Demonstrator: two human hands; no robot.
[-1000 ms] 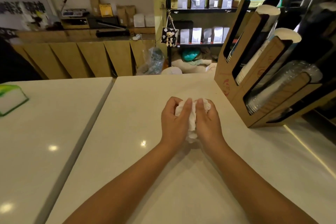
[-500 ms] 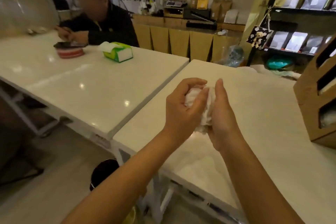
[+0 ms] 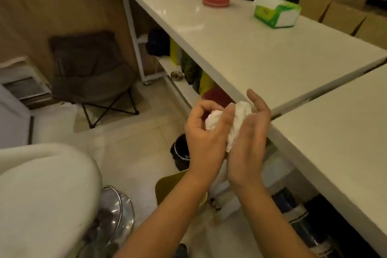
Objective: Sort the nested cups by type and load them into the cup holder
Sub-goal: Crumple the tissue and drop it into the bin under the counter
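Wiping both hands on a crumpled white tissue [image 3: 228, 123], the person stands beside the near edge of a white table [image 3: 339, 153], looking down past it toward the floor. The left hand [image 3: 206, 140] has its fingers curled round the upper part of the tissue, pinching it against the thumb. The right hand [image 3: 249, 142] is nearly flat, its fingers straight and slightly spread, its palm pressed against the tissue from the other side. The tissue is sandwiched between the two palms, held in the air off the table.

No cups and no cup holder appear in this view, so where they stand cannot be told from here.

Directly below the hands, on the tiled floor, sits a small dark bin [image 3: 181, 153]. A second white table [image 3: 240, 48] runs away to the upper right; on it rest a green tissue pack [image 3: 276, 13] and a red and white round tin [image 3: 216, 0], with another person's hands just behind the tin. A dark folding chair [image 3: 92, 73] stands on the left.

The step looks like drying or cleaning the hands. To do it well, the tissue probably should be balled tightly in one hand and dropped straight down into the bin, then attention returned to the cups.
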